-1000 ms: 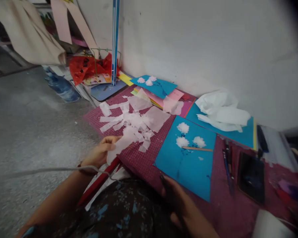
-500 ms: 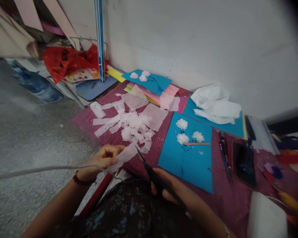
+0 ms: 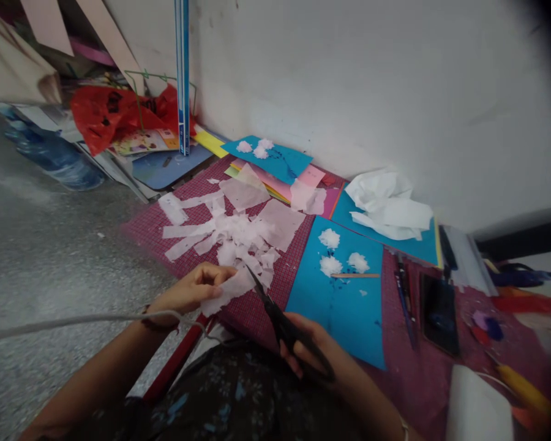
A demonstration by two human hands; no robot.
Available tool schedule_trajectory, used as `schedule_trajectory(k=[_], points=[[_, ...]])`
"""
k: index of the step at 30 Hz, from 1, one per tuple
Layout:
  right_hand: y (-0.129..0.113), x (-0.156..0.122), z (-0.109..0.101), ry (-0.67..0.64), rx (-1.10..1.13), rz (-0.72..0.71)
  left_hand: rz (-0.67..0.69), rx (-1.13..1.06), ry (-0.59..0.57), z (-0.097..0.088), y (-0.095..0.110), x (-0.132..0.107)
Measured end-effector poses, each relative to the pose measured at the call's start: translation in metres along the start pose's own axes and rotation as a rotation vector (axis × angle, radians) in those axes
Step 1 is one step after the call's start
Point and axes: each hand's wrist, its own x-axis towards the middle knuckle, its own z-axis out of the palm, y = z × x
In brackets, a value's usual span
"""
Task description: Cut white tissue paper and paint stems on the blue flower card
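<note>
My left hand (image 3: 197,286) pinches a strip of thin white paper (image 3: 232,290) above the table's near edge. In my right hand (image 3: 310,343) is a pair of black scissors (image 3: 275,315), their tips pointing away from me beside the strip's right end. Whether the blades touch the paper I cannot tell. Just beyond lies a loose heap of white paper strips and scraps (image 3: 239,236). Right of it, a blue sheet (image 3: 349,324) carries several white paper tufts, one of them a ruffled tuft (image 3: 329,238), and a thin wooden stick (image 3: 356,275).
Behind stand another blue sheet with tufts (image 3: 280,160) and crumpled white tissue (image 3: 390,205). Brushes (image 3: 404,294), a dark phone (image 3: 441,312) and a white box (image 3: 480,407) lie on the right. A grey cord (image 3: 96,320) crosses in front of my left wrist. A wall closes off the back.
The view has shifted slightly, so the table things sit a little further left. The scissors look a bit more spread at the handles; both hands keep their hold.
</note>
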Motion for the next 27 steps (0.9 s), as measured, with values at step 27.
schedule_trajectory(k=[27], points=[[-0.011, -0.009, -0.002, -0.085, -0.078, -0.09, -0.029, -0.24, 0.147, 0.023, -0.005, 0.028]])
